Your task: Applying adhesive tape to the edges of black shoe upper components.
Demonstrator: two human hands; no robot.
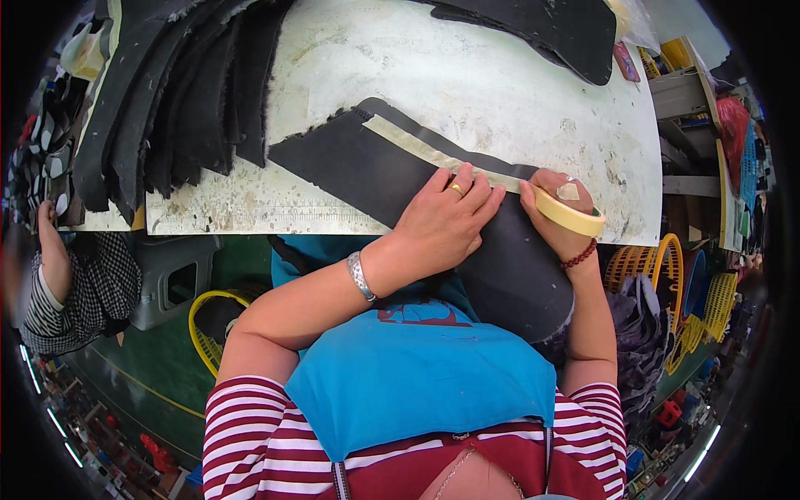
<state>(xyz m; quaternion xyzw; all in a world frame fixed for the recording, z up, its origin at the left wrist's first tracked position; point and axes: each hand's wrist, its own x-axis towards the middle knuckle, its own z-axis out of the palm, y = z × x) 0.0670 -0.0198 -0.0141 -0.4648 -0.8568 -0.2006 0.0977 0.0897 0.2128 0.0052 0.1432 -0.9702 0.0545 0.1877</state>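
Observation:
A long black fabric piece [358,162] lies slantwise across the white worktable [467,83] and hangs over its near edge. A strip of beige tape [417,146] runs along its upper edge. My left hand [446,221], with a ring and a metal bracelet, lies flat on the fabric with its fingers pressing the tape. My right hand [558,221], with a red bead bracelet, grips a roll of beige masking tape [571,212] at the strip's right end, near the table's near edge.
A stack of black fabric pieces [179,92] lies at the table's left, another black piece [550,29] at the far right. Another person in a checked sleeve [71,292] is at the left. Yellow plastic baskets [667,271] and grey cloth [637,321] stand at the right.

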